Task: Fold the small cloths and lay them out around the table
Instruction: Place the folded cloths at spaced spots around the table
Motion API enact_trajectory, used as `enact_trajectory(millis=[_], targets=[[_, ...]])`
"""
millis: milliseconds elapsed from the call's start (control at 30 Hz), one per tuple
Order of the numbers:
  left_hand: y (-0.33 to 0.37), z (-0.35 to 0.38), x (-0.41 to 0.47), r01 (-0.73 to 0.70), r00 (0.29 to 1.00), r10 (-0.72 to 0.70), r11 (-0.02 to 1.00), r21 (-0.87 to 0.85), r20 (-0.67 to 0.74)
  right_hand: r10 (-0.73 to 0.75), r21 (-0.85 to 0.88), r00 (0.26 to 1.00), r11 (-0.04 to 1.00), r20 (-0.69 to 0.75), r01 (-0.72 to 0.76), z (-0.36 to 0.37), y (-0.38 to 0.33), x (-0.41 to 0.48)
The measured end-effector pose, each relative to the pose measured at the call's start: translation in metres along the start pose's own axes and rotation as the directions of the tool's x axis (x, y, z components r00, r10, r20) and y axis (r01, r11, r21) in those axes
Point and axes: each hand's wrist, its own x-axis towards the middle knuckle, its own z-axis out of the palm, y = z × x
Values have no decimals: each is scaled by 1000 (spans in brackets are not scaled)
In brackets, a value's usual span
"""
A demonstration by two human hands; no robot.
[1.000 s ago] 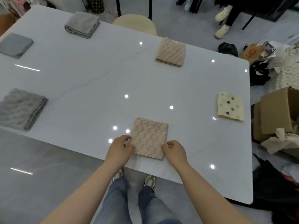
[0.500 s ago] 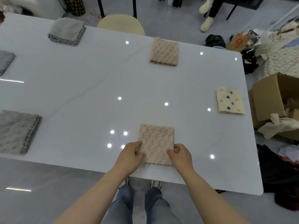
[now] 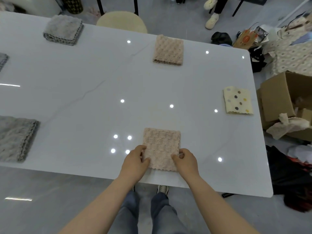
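A folded beige cloth (image 3: 161,146) lies flat near the front edge of the white table (image 3: 84,98). My left hand (image 3: 135,162) pinches its near left corner and my right hand (image 3: 186,162) pinches its near right corner. Other folded cloths lie around the table: a second beige cloth (image 3: 168,50) at the far edge, a cream dotted cloth (image 3: 238,100) at the right end, a grey cloth (image 3: 63,30) at the far left, another grey cloth (image 3: 16,138) at the near left, and a grey cloth edge (image 3: 3,60) cut off at the left.
A round cream stool (image 3: 121,21) stands behind the table. To the right on the floor are an open cardboard box (image 3: 278,98) with an unfolded cloth (image 3: 287,125) hanging out, bags and dark clothing. A person's feet (image 3: 211,19) show at the top.
The beige cloth has been turned and squared to the table's front edge, and both hands have kept hold of its near corners. The view has shifted to the right.
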Motion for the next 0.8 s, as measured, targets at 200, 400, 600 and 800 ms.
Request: enact_trajectory(millis=[200, 400, 600, 800], targets=[[-1, 2, 4, -16, 999, 16, 1000, 18, -38, -7, -4, 1000, 1000, 1, 7, 1, -1, 1], [-4, 3, 3, -56, 998, 62, 987, 152, -32, 5, -5, 1000, 1000, 17, -5, 1, 1, -1], [-3, 2, 4, -115, 993, 104, 900, 419, 49, -8, -31, 1000, 999, 20, 9, 0, 0, -3], [-4, -1, 3, -101, 995, 97, 925, 367, 28, -17, -39, 999, 999, 30, 18, -1, 0, -3]])
